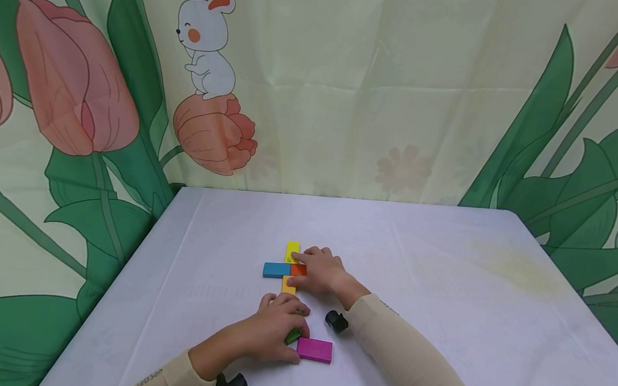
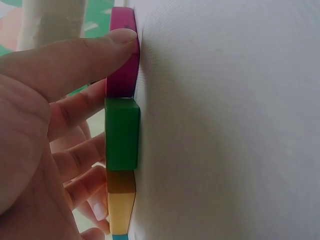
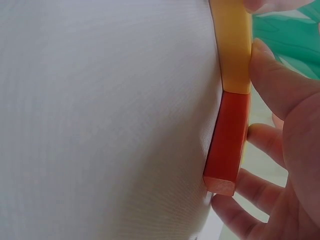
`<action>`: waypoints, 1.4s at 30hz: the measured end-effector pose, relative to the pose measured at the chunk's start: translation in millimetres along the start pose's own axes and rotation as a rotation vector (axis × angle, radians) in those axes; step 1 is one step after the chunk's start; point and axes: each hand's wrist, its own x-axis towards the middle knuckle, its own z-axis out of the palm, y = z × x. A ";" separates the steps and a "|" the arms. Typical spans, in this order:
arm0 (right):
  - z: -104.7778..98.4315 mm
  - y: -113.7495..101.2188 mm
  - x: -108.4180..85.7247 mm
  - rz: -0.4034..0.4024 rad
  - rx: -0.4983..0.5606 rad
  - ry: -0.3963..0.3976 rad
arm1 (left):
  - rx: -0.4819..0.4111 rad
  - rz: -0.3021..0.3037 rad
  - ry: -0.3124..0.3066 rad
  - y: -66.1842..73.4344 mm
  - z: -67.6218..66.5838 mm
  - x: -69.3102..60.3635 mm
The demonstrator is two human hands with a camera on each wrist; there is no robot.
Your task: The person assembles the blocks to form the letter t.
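My left hand [image 1: 274, 331] pinches the left end of a magenta block [image 1: 316, 350] between thumb and index finger. A green block [image 2: 122, 135] meets the magenta one and is mostly hidden under this hand in the head view. Beyond it lies an amber block [image 1: 287, 287], touched by my right thumb. My right hand [image 1: 325, 273] spreads over an orange-red block [image 1: 297, 269], its index fingertip resting on a yellow block [image 1: 293, 248]. To the left, a blue block [image 1: 276, 270] touches the orange-red one. All the blocks lie flat, forming a cross with a long stem.
A white cloth covers the table [image 1: 440, 268]. Black wrist devices show beside the left cuff [image 1: 174, 377] and the right sleeve [image 1: 401, 341]. Behind the table hangs a curtain [image 1: 334, 90] printed with tulips and a rabbit.
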 end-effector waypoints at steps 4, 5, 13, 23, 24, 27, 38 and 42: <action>0.0 0.4 0.3 -0.001 -0.002 0.003 | 0.008 -0.001 0.003 -0.5 -0.6 0.1; 0.0 0.5 0.4 -0.001 -0.003 0.003 | 0.009 -0.001 0.003 -0.6 -0.7 0.2; -0.1 0.3 0.2 -0.002 -0.005 0.006 | 0.009 -0.001 0.005 -1.6 -0.5 0.3; -0.8 0.0 0.2 -0.002 -0.005 0.001 | 0.012 0.000 0.003 -2.1 0.0 0.9; -0.8 0.1 0.3 -0.003 -0.006 0.001 | 0.012 0.001 0.003 -2.0 0.0 0.9; -0.9 -0.1 0.1 -0.004 -0.006 0.001 | 0.011 0.001 0.005 -2.1 0.1 1.0; -0.6 -0.9 -0.4 -0.002 -0.012 0.002 | -0.025 -0.017 0.010 -2.3 0.2 0.4; -1.3 -1.4 -0.6 0.000 -0.011 0.000 | -0.030 -0.020 0.034 -5.0 -4.1 -2.5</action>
